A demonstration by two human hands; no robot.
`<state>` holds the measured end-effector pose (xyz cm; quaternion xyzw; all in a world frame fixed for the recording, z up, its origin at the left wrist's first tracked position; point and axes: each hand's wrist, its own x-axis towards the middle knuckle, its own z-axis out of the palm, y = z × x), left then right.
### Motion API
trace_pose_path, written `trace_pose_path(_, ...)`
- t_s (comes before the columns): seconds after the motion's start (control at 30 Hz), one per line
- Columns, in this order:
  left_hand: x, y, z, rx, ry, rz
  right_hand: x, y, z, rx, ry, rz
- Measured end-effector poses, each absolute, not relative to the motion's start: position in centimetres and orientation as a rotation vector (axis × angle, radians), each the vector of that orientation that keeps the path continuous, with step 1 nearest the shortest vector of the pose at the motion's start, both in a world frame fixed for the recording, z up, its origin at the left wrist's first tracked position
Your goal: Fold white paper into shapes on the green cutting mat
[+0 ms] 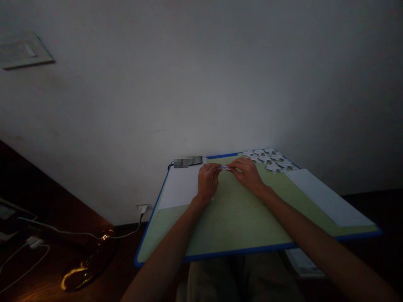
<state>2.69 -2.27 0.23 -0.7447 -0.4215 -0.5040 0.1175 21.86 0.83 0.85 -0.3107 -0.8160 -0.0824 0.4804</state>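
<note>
A small piece of folded white paper (224, 167) is pinched between my two hands above the far middle of the table. My left hand (208, 180) grips its left end, fingers closed. At its right end, my right hand (247, 173) holds it between thumb and fingertips. Several folded white paper shapes (273, 160) with pointed corners lie grouped at the far right corner, just beyond my right hand. White paper sheets (179, 186) lie under and beside my left hand. The fine folds of the held paper are too small to make out.
The green table top (236, 222) has a blue edge and stands against a grey wall (201, 84). A phone (197, 160) lies at the far left. More white sheets (330, 201) rest along the right side. A plugged-in cable (140, 218) hangs at the left.
</note>
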Motion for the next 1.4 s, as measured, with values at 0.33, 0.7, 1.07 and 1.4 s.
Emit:
trace_pose_path(0.33, 2.6, -2.4, 0.2, -2.163, -1.31, -1.471, 21.7, 0.2, 1.2, -0.776, -1.952, -0.19)
trace_pose_path(0.7, 2.7, -2.7, 0.4, -2.15, -1.395, -1.493, 21.8, 0.0, 1.6, -0.73, -1.965, -0.18)
trace_pose_path(1.07, 2.8, -2.7, 0.3, -2.172, -1.356, -1.515, 21.7, 0.1, 1.4, -0.732, -2.004, -0.159)
trace_pose_path(1.4, 2.7, -2.5, 0.2, -2.212, -1.417, -1.525, 21.4, 0.8, 0.3, -0.813, -2.008, 0.009)
